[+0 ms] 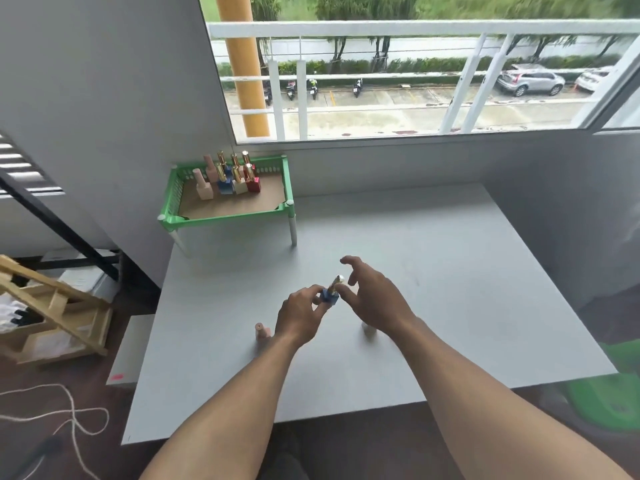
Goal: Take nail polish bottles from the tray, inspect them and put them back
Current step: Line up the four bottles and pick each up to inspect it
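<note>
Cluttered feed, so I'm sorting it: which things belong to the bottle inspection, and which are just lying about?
Job:
- blue bottle, pinched by left hand, right hand at its cap
- pink bottle and pale bottle on the table
- standing bottles in green tray

Lying about:
- wooden rack
- string

**Bare Arms, Bare Hands**

The person's two forearms are uncovered along all of their visible length, long and slender in shape. The left hand (300,315) and the right hand (375,304) are likewise bare, from wrists to fingertips.
</note>
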`<move>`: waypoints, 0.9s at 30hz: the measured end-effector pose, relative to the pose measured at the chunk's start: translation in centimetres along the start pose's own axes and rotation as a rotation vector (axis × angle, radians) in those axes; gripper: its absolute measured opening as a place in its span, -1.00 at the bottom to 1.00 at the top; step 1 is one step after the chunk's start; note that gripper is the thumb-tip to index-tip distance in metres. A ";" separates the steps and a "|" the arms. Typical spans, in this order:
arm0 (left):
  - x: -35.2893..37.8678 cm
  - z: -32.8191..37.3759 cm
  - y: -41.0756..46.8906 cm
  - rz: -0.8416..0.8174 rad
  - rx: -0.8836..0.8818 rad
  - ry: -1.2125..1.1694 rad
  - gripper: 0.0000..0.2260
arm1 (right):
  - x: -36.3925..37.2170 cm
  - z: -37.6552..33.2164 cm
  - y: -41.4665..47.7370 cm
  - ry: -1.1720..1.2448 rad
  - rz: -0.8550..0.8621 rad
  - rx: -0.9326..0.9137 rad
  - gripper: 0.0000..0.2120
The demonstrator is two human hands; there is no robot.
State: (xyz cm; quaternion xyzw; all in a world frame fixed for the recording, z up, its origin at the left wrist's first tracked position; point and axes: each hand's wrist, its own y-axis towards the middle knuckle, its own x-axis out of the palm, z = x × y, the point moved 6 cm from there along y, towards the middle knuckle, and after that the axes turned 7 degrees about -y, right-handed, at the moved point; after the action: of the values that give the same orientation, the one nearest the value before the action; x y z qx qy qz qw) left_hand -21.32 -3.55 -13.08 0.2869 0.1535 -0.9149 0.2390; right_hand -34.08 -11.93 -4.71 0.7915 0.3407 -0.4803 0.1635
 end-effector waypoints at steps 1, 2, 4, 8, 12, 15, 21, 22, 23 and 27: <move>-0.5 0.5 0.1 0.006 0.012 0.013 -0.84 | -0.6 -0.5 0.2 -0.030 0.012 -0.034 -0.61; -0.9 1.0 0.2 0.014 0.028 0.026 -0.84 | -1.0 -0.9 0.4 -0.055 0.021 -0.059 -0.63; -1.8 2.1 0.2 0.037 0.062 0.054 -0.84 | -1.8 -1.6 0.7 -0.080 0.033 -0.090 -0.69; -3.5 3.3 0.5 0.081 0.095 0.107 -0.77 | -2.9 -2.3 1.3 -0.105 0.036 -0.099 -0.79; -4.6 3.9 0.6 0.105 0.107 0.134 -0.72 | -4.0 -2.8 1.6 -0.147 0.055 -0.117 -0.78; -5.2 4.3 0.6 0.125 0.119 0.152 -0.69 | -4.7 -2.9 1.8 -0.174 0.061 -0.124 -0.77; -5.7 4.6 0.5 0.124 0.126 0.189 -0.68 | -5.0 -2.4 1.8 -0.196 0.059 -0.100 -0.76; -5.7 4.6 0.4 0.125 0.130 0.193 -0.68 | -4.9 -2.3 1.7 -0.193 0.058 -0.094 -0.77; -5.7 4.7 0.4 0.124 0.134 0.195 -0.68 | -4.8 -2.3 1.7 -0.189 0.058 -0.087 -0.78; -5.6 4.8 0.1 0.112 0.149 0.220 -0.71 | -4.5 -2.1 1.3 -0.181 0.059 -0.049 -0.79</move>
State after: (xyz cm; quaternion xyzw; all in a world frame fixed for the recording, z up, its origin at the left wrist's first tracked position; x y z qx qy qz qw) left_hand -19.40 -3.72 -5.97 0.4104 0.0942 -0.8721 0.2493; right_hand -33.17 -13.38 0.12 0.7502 0.3128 -0.5365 0.2270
